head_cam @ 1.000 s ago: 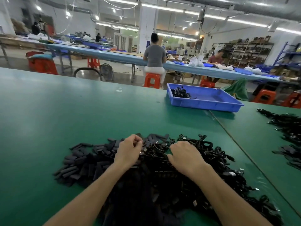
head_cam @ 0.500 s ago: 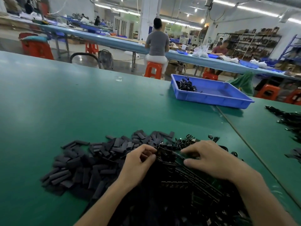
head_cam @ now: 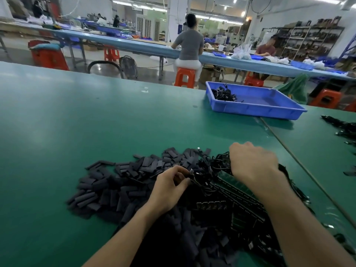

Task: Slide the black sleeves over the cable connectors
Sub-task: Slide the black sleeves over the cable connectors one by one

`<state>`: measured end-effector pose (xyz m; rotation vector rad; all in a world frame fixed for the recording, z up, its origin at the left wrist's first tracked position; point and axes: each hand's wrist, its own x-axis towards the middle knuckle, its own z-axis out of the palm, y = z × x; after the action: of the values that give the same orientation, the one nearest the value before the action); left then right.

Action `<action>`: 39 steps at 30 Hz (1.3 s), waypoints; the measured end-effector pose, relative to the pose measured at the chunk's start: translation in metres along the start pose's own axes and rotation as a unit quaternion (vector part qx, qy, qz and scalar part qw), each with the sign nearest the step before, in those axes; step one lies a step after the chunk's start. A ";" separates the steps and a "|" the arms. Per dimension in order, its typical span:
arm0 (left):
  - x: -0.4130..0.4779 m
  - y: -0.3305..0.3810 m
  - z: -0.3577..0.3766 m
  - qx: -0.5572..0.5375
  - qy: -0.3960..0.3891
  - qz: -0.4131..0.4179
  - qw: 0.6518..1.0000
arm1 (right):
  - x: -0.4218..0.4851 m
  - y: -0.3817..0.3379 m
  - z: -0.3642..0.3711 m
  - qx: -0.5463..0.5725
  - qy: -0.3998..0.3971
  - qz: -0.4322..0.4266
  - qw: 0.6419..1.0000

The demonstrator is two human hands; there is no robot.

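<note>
The left hand has its fingers curled and pinches a thin cable between thumb and fingers. Just left of it, and under its wrist, lies the big heap of black sleeves. To its right, the right hand curls over the tangle of cables. Its fingertips are hidden, so I cannot tell if it holds any. Far past the right hand, a blue tray sits on the green surface.

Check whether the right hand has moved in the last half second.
Yes. The right hand has pulled away from the left hand, going farther out over the cables, to the far edge of the sleeve pile, toward the blue tray.
</note>
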<state>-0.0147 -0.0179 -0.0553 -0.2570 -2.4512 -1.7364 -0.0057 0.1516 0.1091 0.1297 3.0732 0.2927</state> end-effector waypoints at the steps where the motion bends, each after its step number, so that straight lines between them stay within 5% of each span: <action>1: 0.001 0.000 0.000 -0.006 0.004 0.002 1.000 | 0.001 -0.004 0.006 0.011 0.020 -0.005 1.000; 7: 0.004 0.009 0.001 -0.032 0.057 0.027 0.997 | 0.007 0.005 0.059 0.076 0.145 -0.089 0.983; 13: 0.012 0.035 0.011 -0.063 0.074 0.085 0.992 | 0.011 0.017 0.071 0.199 0.137 -0.134 0.961; 23: 0.037 0.046 0.028 -0.105 -0.037 0.076 0.991 | 0.015 0.035 0.057 0.326 0.067 -0.162 0.929; 31: 0.032 0.043 0.028 -0.044 -0.060 0.071 0.995 | 0.018 0.034 0.059 0.336 0.092 -0.150 0.925; 39: 0.019 0.053 0.028 0.158 0.084 0.108 0.978 | 0.019 0.029 0.053 0.364 0.158 -0.124 0.910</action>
<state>-0.0219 0.0275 -0.0117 -0.3154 -2.4242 -1.2098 -0.0191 0.1918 0.0623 -0.3133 3.2705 -0.9378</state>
